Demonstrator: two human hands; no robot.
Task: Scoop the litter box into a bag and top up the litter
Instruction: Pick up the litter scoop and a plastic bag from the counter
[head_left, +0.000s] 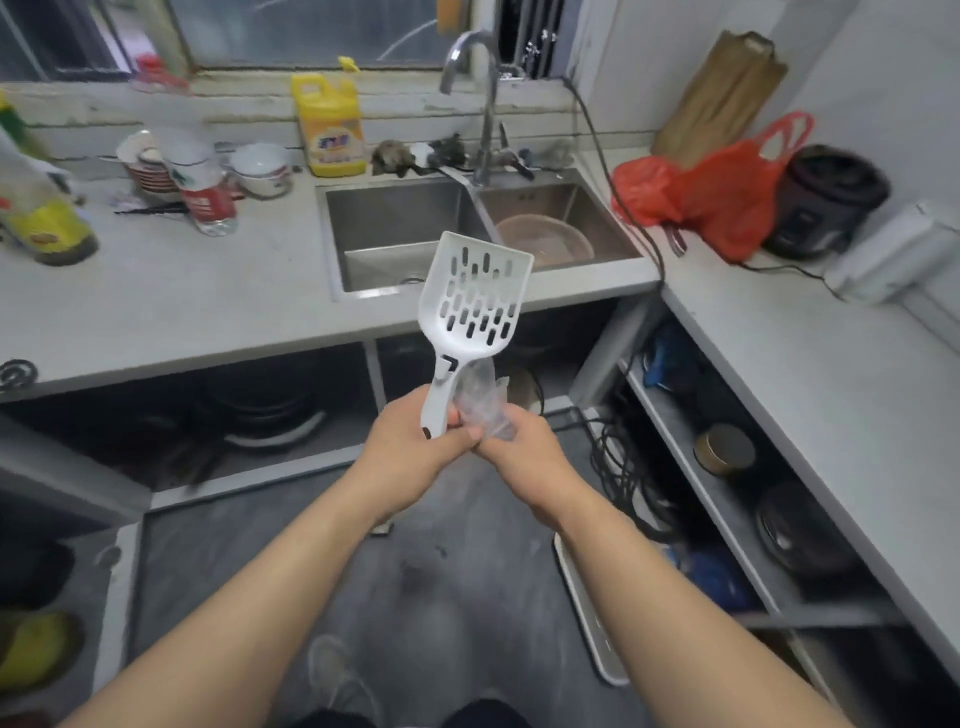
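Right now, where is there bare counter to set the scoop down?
Bare counter lies left of the sink, in front of the bottle and bowls. The right counter is bare below the red bag. The back edge and right corner are crowded.

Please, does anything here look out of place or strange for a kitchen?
Yes. The left hand holds a white slotted litter scoop in front of the sink, an odd tool beside dishes. The right hand holds a crumpled clear bag. Nothing looks spilled.
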